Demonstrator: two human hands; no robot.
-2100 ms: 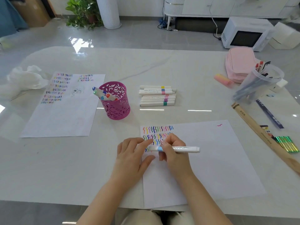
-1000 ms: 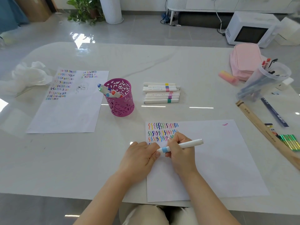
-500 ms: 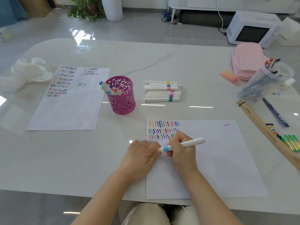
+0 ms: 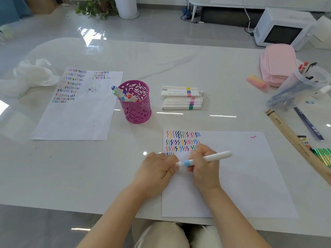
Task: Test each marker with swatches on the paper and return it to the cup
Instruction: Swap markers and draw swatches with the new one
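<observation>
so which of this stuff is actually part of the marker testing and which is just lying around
In use: marker in the right hand, swatch paper, purple cup, row of markers beside the cup.

Lying about: pink pouch, clear tub of pens, long wooden stick, filled sheet on the left, crumpled plastic, microwave.

Print on markers point(image 4: 181, 98), ruler point(image 4: 293, 142) too small to read.

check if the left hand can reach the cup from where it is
Probably yes: only bare table lies between the left hand and the cup, ahead and slightly to its left. It pinches the end of the marker, so it must let go first.
</observation>
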